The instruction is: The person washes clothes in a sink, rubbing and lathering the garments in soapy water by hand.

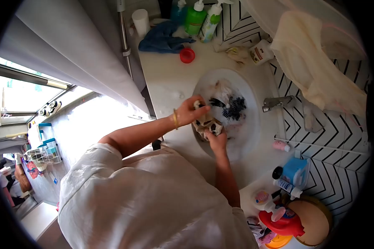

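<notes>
Over the near side of a white washbasin [253,143], both my hands are closed on a wet, bunched beige cloth with dark patches [203,124]. My left hand [194,108], with a yellow bracelet at the wrist, grips its upper end. Lower down, my right hand [216,139] pinches the other part. Beyond my hands, a dark patterned cloth [234,108] and a whitish cloth [222,92] lie in cloudy water in the basin. The folds hide what kind of garment I hold.
A metal faucet [277,103] stands beyond the basin. On the counter's left are a blue cloth [164,37], a red round lid [187,55] and a green pump bottle [195,20]. To the right are a blue jug [296,171] and a red bottle [280,224]. Pale fabric [307,54] hangs upper right.
</notes>
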### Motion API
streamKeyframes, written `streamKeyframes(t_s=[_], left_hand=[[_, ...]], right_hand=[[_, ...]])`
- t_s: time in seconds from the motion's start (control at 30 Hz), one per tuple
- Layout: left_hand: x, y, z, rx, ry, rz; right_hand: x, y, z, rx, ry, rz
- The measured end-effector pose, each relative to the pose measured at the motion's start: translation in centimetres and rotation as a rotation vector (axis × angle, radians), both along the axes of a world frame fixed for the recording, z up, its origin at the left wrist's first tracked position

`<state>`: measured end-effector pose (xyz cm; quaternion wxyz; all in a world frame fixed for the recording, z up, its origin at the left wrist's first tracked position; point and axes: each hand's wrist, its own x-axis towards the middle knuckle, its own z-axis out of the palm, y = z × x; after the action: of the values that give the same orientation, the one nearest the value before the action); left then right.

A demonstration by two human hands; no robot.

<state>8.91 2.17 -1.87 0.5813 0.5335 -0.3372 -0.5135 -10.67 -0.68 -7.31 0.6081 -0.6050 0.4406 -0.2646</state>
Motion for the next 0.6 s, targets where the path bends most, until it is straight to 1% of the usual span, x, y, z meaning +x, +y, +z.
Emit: streamKeyframes(t_s=[0.03,0.1,0.17,0.2,0.23,0.27,0.33,0.37,0.4,0.43,0.47,0.5,0.53,0.57,0.6], left_hand=[[0.9,1.1,0.4,-0.093,-0.057,0.046],[2.9,3.1,0.4,-0.005,-0.012,0.199],[5.2,4.7,-0.8,-0.057,-0.432,0.273],[6.1,5.4,-1.7,-0.101,-0.735,0.354],[6.9,6.0,-2.7,-0.149,-1.040,0.432],[7.4,6.6,-4.1,-0.051,-0.974,0.442],[8.0,7.2,-5.9,0.025,-1.130,0.544],[8.2,7.3,-6.1,0.063,-1.205,0.597],[8.5,7.5,-6.3,0.111,-1.253,0.576],[8.7,7.4,-6.4,0.134,-1.355,0.574],[8.9,7.0,-5.6,0.157,-1.456,0.571],[9.2,6.4,-5.3,0.180,-1.559,0.571],[9.6,5.6,-5.5,0.240,-1.582,0.561],[10.1,4.6,-5.8,0.257,-1.561,0.563],[10.6,3.3,-6.1,0.271,-1.542,0.561]], right_hand=[[0.9,1.1,0.0,-0.085,-0.066,0.011],[2.9,3.4,1.4,-0.462,0.049,0.040],[4.7,4.6,2.6,-0.731,0.225,0.233],[5.6,4.9,2.7,-0.792,0.308,0.285],[6.3,4.9,2.6,-0.838,0.336,0.355],[6.9,4.9,2.5,-0.885,0.366,0.425],[7.5,5.4,2.0,-0.997,0.471,0.603],[7.9,5.5,1.7,-1.039,0.484,0.646],[8.3,5.5,1.5,-1.079,0.498,0.691],[8.6,5.4,1.4,-1.119,0.513,0.735],[9.1,5.0,1.9,-1.072,0.543,0.809],[9.8,4.5,1.8,-1.089,0.544,0.766],[10.5,4.2,1.6,-1.105,0.540,0.727],[11.3,3.9,1.3,-1.119,0.531,0.690],[12.3,3.3,0.7,-1.115,0.579,0.654]])
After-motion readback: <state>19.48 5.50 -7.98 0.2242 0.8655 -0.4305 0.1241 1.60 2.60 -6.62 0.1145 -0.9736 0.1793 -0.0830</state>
